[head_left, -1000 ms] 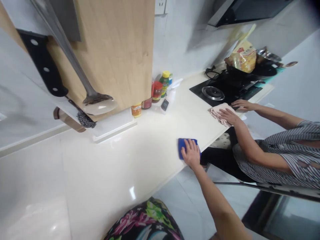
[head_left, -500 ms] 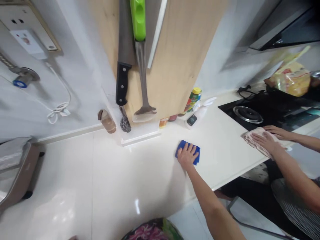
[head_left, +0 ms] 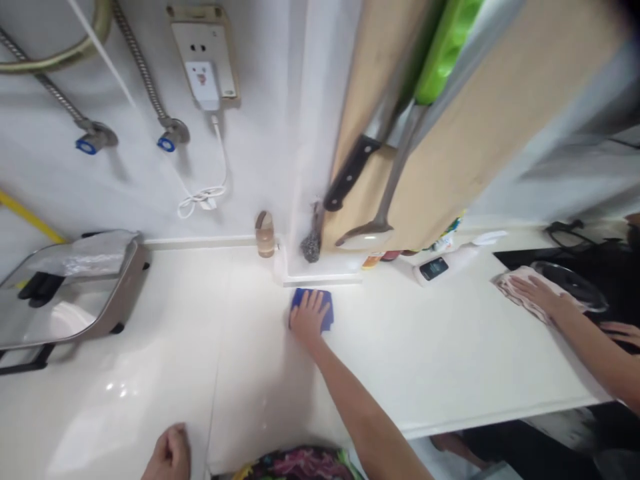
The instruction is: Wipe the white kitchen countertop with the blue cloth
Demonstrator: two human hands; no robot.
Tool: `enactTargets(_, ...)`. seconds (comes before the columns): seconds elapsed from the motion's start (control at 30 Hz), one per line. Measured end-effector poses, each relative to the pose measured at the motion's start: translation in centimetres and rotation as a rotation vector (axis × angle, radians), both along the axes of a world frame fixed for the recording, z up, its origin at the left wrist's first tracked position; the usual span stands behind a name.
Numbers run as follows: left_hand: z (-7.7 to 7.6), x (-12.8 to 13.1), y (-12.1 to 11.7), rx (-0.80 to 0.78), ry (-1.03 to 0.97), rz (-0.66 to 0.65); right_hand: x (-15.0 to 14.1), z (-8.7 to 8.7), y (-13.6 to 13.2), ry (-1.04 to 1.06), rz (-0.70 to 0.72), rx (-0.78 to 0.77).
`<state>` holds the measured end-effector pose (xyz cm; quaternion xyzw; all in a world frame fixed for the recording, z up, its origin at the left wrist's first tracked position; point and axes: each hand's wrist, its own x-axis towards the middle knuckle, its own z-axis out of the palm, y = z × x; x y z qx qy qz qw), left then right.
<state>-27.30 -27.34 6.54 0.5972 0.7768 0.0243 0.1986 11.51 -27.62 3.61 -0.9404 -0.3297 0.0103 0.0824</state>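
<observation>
My right hand lies flat with fingers spread on a blue cloth, pressing it onto the white counter just in front of the white step under the wooden cabinet. My left hand rests at the counter's near edge, bottom left, fingers curled with nothing visible in them. A second person's hand presses a pink cloth on the counter at the right.
A wooden cabinet hangs overhead with a black-handled knife, a ladle and a scourer. A small brown bottle, sauce jars, a phone, a metal appliance at left and a stove at right stand about.
My right hand has slid the blue cloth left along the counter, up to the white step. My left hand has come into view. The view has turned left.
</observation>
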Motion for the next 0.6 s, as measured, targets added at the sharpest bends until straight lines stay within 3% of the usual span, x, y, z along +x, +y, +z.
enactTargets(0.17,0.3,0.1,-0.6,-0.037,-0.062,0.009,-8.6,0.3,-0.2,0.091,0.447,0.032)
enactTargets(0.27,0.0,-0.2,-0.7,-0.054,-0.079,0.014,-11.4,0.0,-1.6,0.089,0.638,0.05)
enactTargets(0.4,-0.8,-0.6,-1.0,-0.057,-0.092,0.012,-10.7,0.0,-0.7,0.059,0.731,0.048)
enactTargets(0.6,-2.5,-1.5,-1.2,-0.048,-0.178,0.001,-6.1,-0.5,7.2,-0.022,0.641,0.074)
